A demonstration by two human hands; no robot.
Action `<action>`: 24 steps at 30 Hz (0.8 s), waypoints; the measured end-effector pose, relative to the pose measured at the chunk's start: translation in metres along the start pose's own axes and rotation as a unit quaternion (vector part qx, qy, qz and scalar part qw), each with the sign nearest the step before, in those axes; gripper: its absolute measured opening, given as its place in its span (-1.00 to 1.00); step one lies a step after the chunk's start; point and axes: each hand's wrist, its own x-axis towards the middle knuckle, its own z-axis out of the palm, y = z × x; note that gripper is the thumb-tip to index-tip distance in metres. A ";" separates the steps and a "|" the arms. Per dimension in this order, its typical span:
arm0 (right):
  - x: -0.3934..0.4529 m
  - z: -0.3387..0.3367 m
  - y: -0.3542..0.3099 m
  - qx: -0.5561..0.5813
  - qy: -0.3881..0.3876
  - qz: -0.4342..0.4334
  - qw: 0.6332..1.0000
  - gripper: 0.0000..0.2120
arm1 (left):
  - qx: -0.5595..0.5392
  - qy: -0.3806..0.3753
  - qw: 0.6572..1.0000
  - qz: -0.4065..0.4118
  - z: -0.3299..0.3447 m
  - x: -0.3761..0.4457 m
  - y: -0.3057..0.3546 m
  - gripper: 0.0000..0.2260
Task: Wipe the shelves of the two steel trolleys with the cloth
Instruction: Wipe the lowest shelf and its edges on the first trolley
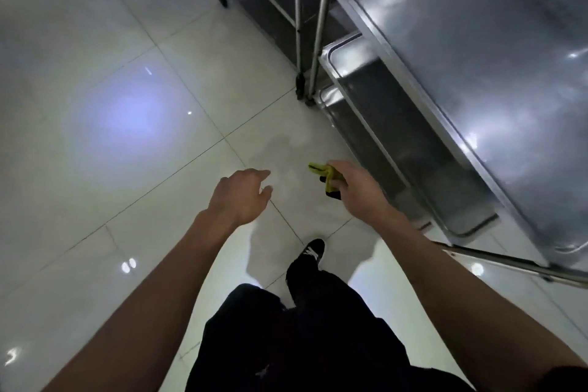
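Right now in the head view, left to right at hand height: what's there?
left hand → cloth → right hand → near trolley's lower shelf → its top shelf

Left hand (243, 197) loose, right hand (359, 192) gripping

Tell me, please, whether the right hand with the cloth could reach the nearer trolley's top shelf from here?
Probably yes. The right hand, holding the yellow cloth, hangs beside the nearer trolley, and nothing lies between it and the bare top shelf.
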 end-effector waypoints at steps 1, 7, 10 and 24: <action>0.004 -0.004 0.001 -0.004 0.017 0.008 1.000 -0.66 | 0.008 -0.008 1.000 0.011 -0.007 0.012 0.002 -0.57; 0.026 -0.015 0.001 0.031 0.095 0.082 0.992 -0.65 | 0.032 -0.050 0.993 0.102 -0.040 0.089 0.007 -0.57; 0.039 -0.001 0.000 0.037 0.128 0.127 0.983 -0.66 | 0.062 -0.077 0.983 0.155 -0.049 0.129 0.000 -0.56; 0.102 0.123 -0.099 0.232 0.258 0.316 0.883 -0.82 | 0.229 -0.204 0.897 0.318 -0.086 0.268 -0.090 -0.57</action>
